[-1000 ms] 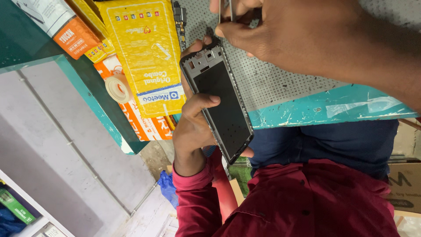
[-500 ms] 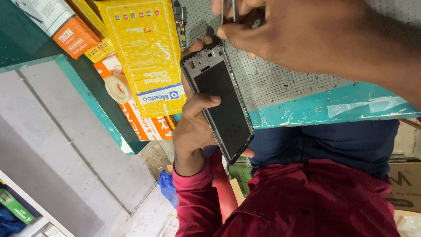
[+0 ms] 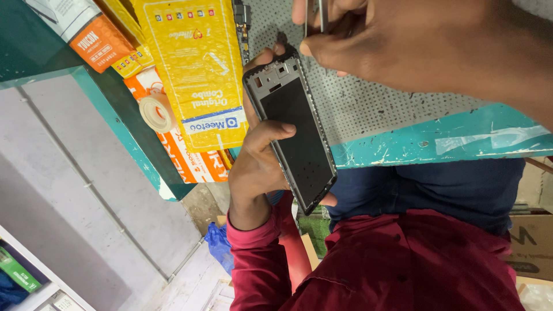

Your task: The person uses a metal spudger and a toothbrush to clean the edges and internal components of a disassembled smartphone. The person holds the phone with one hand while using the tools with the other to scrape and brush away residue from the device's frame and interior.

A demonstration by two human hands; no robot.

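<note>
- Teal-edged bench is running across the upper right, chipped paint on its edge, with a grey perforated mat lying on top; grey floor is filling the left of the frame.
- Left hand is gripping a phone frame from the side: thumb is pressing across the dark screen face, fingers are wrapping behind it, clamped on the frame. Red sleeve is covering the wrist.
- Phone frame is sitting tilted, held in the air at the bench edge: its top end with the cut-outs is overlapping the mat, its bottom end is hanging past the edge over the person's lap.
- Right hand is hovering at the frame's top end, fingers pinched together on a thin metal tool. Cannot tell exactly what kind of tool, or whether its tip is touching the frame; the hand is hiding that.
- Yellow padded packet is lying just left of the phone frame, overlapping orange boxes underneath.
- Roll of clear tape is resting on the orange boxes, at the packet's left edge.
- Narrow circuit strip is lying between the packet and the mat, at the top of the view.
- Blue plastic bag is lying on the floor below the left arm.
</note>
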